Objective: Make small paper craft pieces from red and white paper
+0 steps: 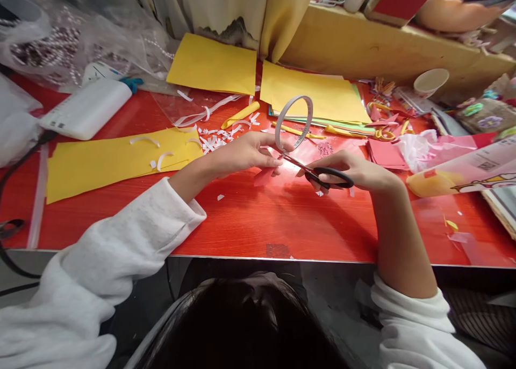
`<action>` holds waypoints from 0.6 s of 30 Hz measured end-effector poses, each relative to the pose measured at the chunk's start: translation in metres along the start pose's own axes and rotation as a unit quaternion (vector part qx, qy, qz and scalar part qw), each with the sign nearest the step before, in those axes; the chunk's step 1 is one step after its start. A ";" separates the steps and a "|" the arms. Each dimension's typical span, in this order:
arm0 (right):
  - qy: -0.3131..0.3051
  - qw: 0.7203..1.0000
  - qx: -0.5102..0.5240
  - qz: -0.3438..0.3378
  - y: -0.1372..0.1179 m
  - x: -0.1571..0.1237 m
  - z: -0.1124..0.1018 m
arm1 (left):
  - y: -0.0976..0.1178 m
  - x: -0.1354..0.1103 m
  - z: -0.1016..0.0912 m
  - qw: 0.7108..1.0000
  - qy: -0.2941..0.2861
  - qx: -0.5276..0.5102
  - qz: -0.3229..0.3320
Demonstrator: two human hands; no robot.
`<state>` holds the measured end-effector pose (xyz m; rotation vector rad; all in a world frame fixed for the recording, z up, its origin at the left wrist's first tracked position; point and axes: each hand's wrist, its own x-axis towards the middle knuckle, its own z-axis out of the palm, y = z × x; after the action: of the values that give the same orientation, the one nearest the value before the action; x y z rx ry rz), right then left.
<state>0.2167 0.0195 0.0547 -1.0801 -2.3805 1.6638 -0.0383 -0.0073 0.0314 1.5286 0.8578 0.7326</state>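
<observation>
My left hand (258, 150) is closed, its thumb and finger at the lower edge of a narrow, nearly used-up roll of tape (310, 111) that stands upright. A small piece of red paper (264, 176) shows under the same fingers. My right hand (352, 169) grips black-handled scissors (334, 176), with fingers around the loops. The blades point left and reach the left fingertips, just below the tape roll. Whether the blades touch the tape or the paper cannot be made out.
White paper scraps (213, 142) lie beyond my left hand on the red table (258, 229). Yellow sheets (121, 159) are left and behind. A white power bank (91, 108) sits at left; red paper (387, 154), a printed plastic package (467, 170) and a paper cup (431, 83) at right.
</observation>
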 end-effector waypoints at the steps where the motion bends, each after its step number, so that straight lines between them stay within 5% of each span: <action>1: -0.003 1.000 0.003 -0.005 0.001 0.000 0.000 | 0.000 0.000 0.000 1.000 0.001 -0.001 -0.001; 18: 0.012 1.000 -0.019 0.009 -0.002 0.001 0.002 | -0.006 0.003 0.000 1.000 -0.004 0.017 0.020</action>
<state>0.2141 0.0180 0.0549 -1.1234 -2.4051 1.6076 -0.0370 -0.0046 0.0251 1.5817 0.8396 0.7450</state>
